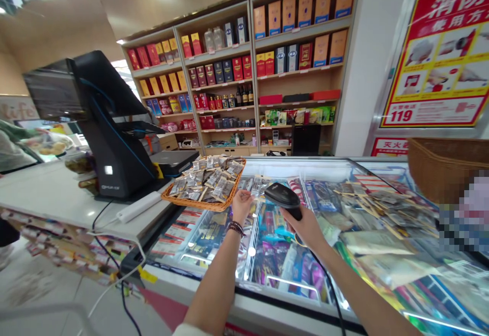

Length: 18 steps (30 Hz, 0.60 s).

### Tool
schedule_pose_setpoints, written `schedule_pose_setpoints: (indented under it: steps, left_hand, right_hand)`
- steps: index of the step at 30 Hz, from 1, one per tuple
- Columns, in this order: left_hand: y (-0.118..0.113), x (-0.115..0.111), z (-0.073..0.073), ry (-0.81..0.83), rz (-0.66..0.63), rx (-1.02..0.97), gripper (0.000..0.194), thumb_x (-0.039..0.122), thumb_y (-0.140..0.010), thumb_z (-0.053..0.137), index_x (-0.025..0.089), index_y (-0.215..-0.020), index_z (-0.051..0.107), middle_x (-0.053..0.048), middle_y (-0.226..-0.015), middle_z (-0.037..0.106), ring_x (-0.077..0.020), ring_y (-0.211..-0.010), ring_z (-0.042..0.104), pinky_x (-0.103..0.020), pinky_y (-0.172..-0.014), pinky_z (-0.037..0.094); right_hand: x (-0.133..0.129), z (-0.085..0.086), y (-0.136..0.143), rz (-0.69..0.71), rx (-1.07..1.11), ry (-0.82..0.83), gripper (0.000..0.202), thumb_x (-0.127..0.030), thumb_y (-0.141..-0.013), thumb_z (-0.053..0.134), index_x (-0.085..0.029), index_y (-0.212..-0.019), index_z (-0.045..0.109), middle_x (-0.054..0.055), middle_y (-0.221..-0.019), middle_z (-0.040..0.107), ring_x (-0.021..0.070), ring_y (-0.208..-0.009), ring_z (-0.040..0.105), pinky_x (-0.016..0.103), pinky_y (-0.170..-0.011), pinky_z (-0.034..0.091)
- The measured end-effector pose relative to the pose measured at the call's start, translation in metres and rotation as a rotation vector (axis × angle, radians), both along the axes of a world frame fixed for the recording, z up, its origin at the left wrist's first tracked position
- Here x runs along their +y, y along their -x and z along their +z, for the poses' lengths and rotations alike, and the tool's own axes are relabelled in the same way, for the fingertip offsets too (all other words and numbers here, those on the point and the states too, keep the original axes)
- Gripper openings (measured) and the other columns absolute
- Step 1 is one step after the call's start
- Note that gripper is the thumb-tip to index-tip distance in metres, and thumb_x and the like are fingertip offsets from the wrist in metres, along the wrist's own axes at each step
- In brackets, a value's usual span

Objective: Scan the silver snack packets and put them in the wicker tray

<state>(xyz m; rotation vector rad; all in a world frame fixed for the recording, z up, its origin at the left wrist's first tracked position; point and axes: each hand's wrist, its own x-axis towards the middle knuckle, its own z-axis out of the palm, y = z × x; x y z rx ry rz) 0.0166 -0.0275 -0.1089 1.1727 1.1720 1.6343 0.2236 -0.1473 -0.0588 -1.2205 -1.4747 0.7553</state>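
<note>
My right hand (pixel 304 228) is wrapped round the grip of a black barcode scanner (pixel 282 195). The scanner's head points left, and its black cable (pixel 331 287) runs down under my right forearm. My left hand (pixel 242 205), with a dark beaded bracelet on the wrist, is closed at the fingertips on the edge of a small clear packet (pixel 261 185). That packet lies just in front of the scanner's head. Beside my left hand, an orange wicker tray (pixel 218 206) is heaped with similar small packets (pixel 198 178).
Beneath my hands is a glass-topped freezer (pixel 214 269) full of packaged goods. More packets (pixel 397 211) are piled on its right side, near a brown wicker basket (pixel 446 173). A black checkout terminal (pixel 114 147) stands on the left counter (pixel 49 188), with loose cables (pixel 120 275) hanging below.
</note>
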Motion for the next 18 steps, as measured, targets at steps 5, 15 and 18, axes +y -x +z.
schedule_pose_setpoints:
  steps: [5,15,18]
  left_hand:
    - [0.0,0.0013,-0.0017,-0.016,0.0,-0.005,0.038,0.03,-0.059,0.091,0.019,-0.076,0.059,-0.003,-0.066,0.07,-0.0176,-0.068,0.071,-0.027,-0.066,0.053]
    - [-0.0008,-0.0003,-0.0008,-0.005,0.022,0.005,0.036,0.028,-0.06,0.09,0.019,-0.076,0.059,-0.004,-0.068,0.071,-0.0171,-0.067,0.07,-0.027,-0.066,0.052]
    - [-0.0015,-0.0012,-0.0001,-0.005,0.048,0.018,0.034,0.026,-0.061,0.089,0.018,-0.076,0.06,-0.003,-0.066,0.07,-0.0166,-0.065,0.069,-0.026,-0.065,0.051]
  right_hand:
    - [0.0001,0.0007,0.001,-0.002,0.009,0.004,0.048,-0.072,-0.075,0.065,-0.026,-0.068,0.055,0.0,-0.044,0.056,0.0198,-0.041,0.055,0.032,-0.049,0.043]
    - [-0.0025,0.0038,0.0004,0.001,0.007,0.0,0.047,-0.071,-0.077,0.064,-0.026,-0.068,0.053,0.0,-0.043,0.055,0.0193,-0.041,0.054,0.032,-0.049,0.042]
    - [-0.0021,0.0032,0.0006,-0.005,0.004,-0.004,0.047,-0.071,-0.076,0.064,-0.026,-0.068,0.054,-0.001,-0.043,0.055,0.0193,-0.041,0.055,0.032,-0.049,0.043]
